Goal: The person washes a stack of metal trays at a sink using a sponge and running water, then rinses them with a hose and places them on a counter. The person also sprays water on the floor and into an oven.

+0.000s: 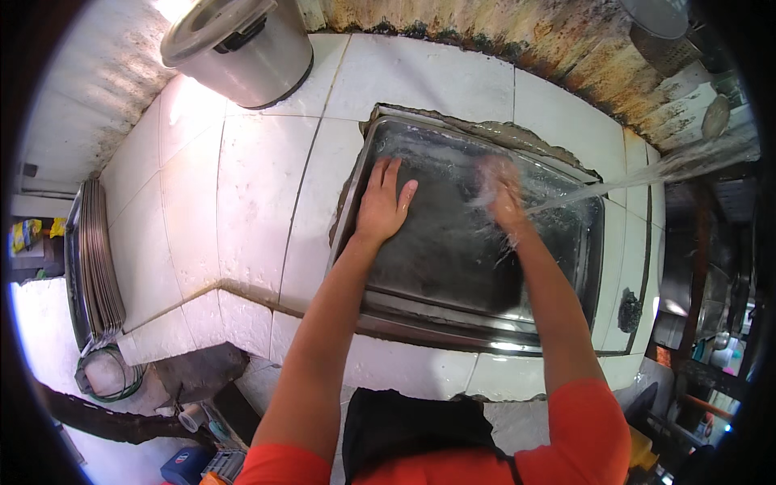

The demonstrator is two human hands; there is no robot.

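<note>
A rectangular metal tray (424, 254) lies in the opening of the white tiled counter, wet and dark inside. On its left part my left hand (384, 203) rests flat with the fingers apart, near the left rim. My right hand (502, 188) is over the right half of the tray, blurred by splashing water; whether its fingers hold anything is hidden. A stream of water (642, 173) shoots in from the right and hits around my right wrist.
A large lidded metal pot (267, 60) stands at the back left of the counter (254, 194). Stacked metal trays (100, 260) stand on edge at the far left. A dark scouring pad (630, 310) lies on the right edge. Rusty corrugated sheeting (485, 30) borders the back.
</note>
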